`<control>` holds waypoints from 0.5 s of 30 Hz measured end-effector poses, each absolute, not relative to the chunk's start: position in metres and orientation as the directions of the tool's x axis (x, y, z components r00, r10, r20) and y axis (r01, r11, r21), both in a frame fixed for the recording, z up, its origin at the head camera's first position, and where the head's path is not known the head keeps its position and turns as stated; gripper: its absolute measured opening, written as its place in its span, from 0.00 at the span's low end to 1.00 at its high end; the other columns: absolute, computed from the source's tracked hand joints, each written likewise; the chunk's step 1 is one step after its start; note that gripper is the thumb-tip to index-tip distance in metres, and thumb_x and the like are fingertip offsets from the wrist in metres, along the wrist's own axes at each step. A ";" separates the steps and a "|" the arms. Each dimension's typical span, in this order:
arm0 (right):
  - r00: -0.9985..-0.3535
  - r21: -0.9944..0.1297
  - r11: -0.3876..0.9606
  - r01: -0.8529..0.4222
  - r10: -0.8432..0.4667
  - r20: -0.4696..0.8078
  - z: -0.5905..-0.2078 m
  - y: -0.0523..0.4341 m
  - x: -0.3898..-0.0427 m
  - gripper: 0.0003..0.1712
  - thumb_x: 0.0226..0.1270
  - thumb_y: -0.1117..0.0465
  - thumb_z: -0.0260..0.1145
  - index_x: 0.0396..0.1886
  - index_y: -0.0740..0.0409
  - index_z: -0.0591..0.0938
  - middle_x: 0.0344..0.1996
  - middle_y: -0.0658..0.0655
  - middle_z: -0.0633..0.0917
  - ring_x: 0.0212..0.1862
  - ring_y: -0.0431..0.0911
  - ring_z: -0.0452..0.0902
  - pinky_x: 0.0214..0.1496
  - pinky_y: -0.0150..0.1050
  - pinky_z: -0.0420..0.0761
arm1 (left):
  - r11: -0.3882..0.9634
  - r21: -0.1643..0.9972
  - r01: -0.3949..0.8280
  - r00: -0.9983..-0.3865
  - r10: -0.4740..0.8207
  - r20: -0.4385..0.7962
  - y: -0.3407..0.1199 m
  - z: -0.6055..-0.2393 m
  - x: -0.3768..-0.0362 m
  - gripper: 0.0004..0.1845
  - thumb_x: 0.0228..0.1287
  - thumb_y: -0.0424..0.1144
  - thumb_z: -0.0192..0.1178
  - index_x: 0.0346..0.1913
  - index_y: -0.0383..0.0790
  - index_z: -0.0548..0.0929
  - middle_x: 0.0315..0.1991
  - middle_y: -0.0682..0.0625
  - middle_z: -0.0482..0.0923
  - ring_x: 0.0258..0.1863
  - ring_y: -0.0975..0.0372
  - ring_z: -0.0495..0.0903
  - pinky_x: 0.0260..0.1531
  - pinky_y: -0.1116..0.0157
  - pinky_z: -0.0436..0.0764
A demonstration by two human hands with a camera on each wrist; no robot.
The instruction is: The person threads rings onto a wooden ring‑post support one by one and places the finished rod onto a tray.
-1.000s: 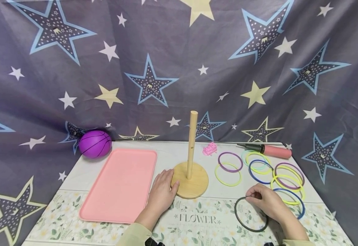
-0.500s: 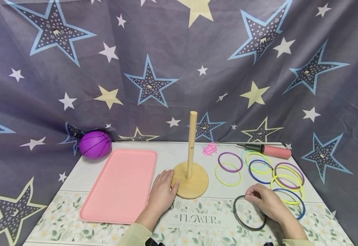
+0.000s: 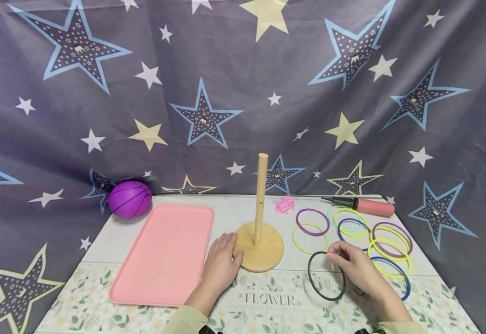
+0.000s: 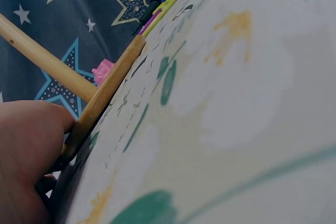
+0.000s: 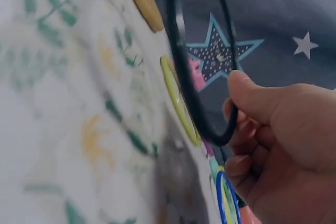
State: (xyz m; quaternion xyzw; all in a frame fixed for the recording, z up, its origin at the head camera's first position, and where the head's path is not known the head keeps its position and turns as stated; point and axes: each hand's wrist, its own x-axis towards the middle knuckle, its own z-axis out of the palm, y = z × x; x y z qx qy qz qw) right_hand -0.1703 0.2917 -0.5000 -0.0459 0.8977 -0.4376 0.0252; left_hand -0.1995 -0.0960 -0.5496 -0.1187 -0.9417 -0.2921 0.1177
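My right hand (image 3: 357, 264) pinches a thin black ring (image 3: 310, 277) by its upper right edge, thumb against fingertips. The ring hangs tilted over the flowered mat; in the right wrist view its shadow falls on the mat below. My left hand (image 3: 219, 263) lies at the left edge of a round wooden base (image 3: 263, 260), fingers extended and thumb at the rim. An upright wooden post (image 3: 261, 199) rises from this base, with no ring around it. In the left wrist view the thumb side of the left hand (image 4: 31, 140) shows against the base's edge; its fingers are mostly hidden.
A pink tray (image 3: 163, 255) lies on the left, with a purple ball (image 3: 130, 199) behind it. Rings, including a purple ring (image 3: 328, 222) and a blue ring (image 3: 408, 283), lie on the right. Behind them are a hand pump (image 3: 374, 207) and a small pink toy (image 3: 285, 204).
My right hand has moved left and slightly away from me, lifting the black ring, which now stands more upright. My left hand stays at the wooden base.
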 end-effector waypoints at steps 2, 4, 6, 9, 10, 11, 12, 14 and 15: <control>-0.995 -0.812 0.578 -0.081 -0.100 0.028 -0.495 0.288 -0.173 0.11 0.83 0.52 0.70 0.48 0.55 0.85 0.36 0.56 0.84 0.34 0.45 0.74 0.34 0.37 0.75 | 0.802 0.526 0.284 -0.947 0.150 0.283 -0.096 -0.550 -0.199 0.31 0.83 0.43 0.63 0.78 0.27 0.74 0.77 0.32 0.74 0.81 0.39 0.66 0.84 0.41 0.59; -0.994 -0.836 0.539 -0.102 -0.095 0.060 -0.490 0.285 -0.174 0.11 0.84 0.53 0.70 0.49 0.56 0.85 0.37 0.58 0.84 0.34 0.45 0.74 0.34 0.37 0.76 | 0.802 0.529 0.278 -0.950 0.147 0.277 -0.096 -0.550 -0.199 0.32 0.83 0.43 0.63 0.78 0.27 0.74 0.77 0.32 0.73 0.81 0.39 0.66 0.84 0.41 0.59; -0.991 -0.847 0.515 -0.131 -0.085 0.102 -0.483 0.281 -0.175 0.11 0.84 0.54 0.69 0.49 0.57 0.84 0.38 0.58 0.83 0.35 0.45 0.74 0.34 0.37 0.75 | 0.803 0.530 0.272 -0.952 0.145 0.269 -0.096 -0.550 -0.199 0.32 0.83 0.44 0.62 0.79 0.27 0.73 0.78 0.33 0.73 0.82 0.40 0.65 0.85 0.42 0.58; -0.985 -0.848 0.503 -0.169 -0.064 0.158 -0.471 0.275 -0.177 0.11 0.85 0.54 0.69 0.50 0.59 0.85 0.38 0.57 0.83 0.35 0.45 0.73 0.34 0.36 0.75 | 0.805 0.530 0.267 -0.954 0.141 0.265 -0.096 -0.549 -0.200 0.32 0.83 0.45 0.62 0.79 0.28 0.73 0.78 0.33 0.73 0.82 0.40 0.65 0.85 0.43 0.58; -0.983 -0.847 0.502 -0.177 -0.054 0.173 -0.467 0.272 -0.178 0.11 0.85 0.54 0.69 0.50 0.59 0.85 0.37 0.57 0.83 0.35 0.45 0.73 0.33 0.36 0.75 | 0.805 0.529 0.267 -0.953 0.141 0.267 -0.096 -0.549 -0.200 0.32 0.83 0.45 0.62 0.79 0.28 0.73 0.78 0.33 0.73 0.82 0.40 0.65 0.85 0.43 0.58; -0.981 -0.845 0.502 -0.184 -0.043 0.187 -0.463 0.270 -0.180 0.11 0.85 0.54 0.69 0.50 0.59 0.85 0.37 0.56 0.83 0.35 0.45 0.73 0.34 0.36 0.75 | 0.805 0.529 0.267 -0.953 0.140 0.268 -0.096 -0.549 -0.200 0.32 0.83 0.45 0.62 0.79 0.28 0.73 0.78 0.33 0.73 0.82 0.40 0.65 0.85 0.43 0.58; -0.980 -0.844 0.503 -0.187 -0.033 0.198 -0.459 0.268 -0.181 0.12 0.85 0.54 0.69 0.50 0.59 0.86 0.37 0.55 0.83 0.35 0.45 0.74 0.34 0.35 0.75 | 0.805 0.529 0.268 -0.953 0.139 0.270 -0.096 -0.549 -0.200 0.32 0.83 0.45 0.62 0.79 0.28 0.74 0.78 0.33 0.73 0.82 0.40 0.65 0.85 0.42 0.58; -0.976 -0.848 0.492 -0.195 -0.015 0.216 -0.451 0.263 -0.183 0.12 0.85 0.54 0.69 0.50 0.59 0.86 0.37 0.55 0.82 0.35 0.45 0.74 0.34 0.35 0.75 | 0.805 0.528 0.268 -0.952 0.139 0.273 -0.096 -0.549 -0.200 0.32 0.83 0.45 0.62 0.79 0.28 0.74 0.78 0.33 0.73 0.82 0.40 0.65 0.85 0.42 0.58; -0.975 -0.855 0.481 -0.196 -0.002 0.222 -0.447 0.260 -0.184 0.13 0.84 0.54 0.69 0.50 0.60 0.86 0.37 0.55 0.82 0.36 0.44 0.74 0.35 0.34 0.76 | 0.805 0.529 0.269 -0.952 0.138 0.274 -0.096 -0.549 -0.200 0.32 0.83 0.45 0.62 0.78 0.28 0.74 0.78 0.33 0.73 0.82 0.40 0.65 0.85 0.42 0.58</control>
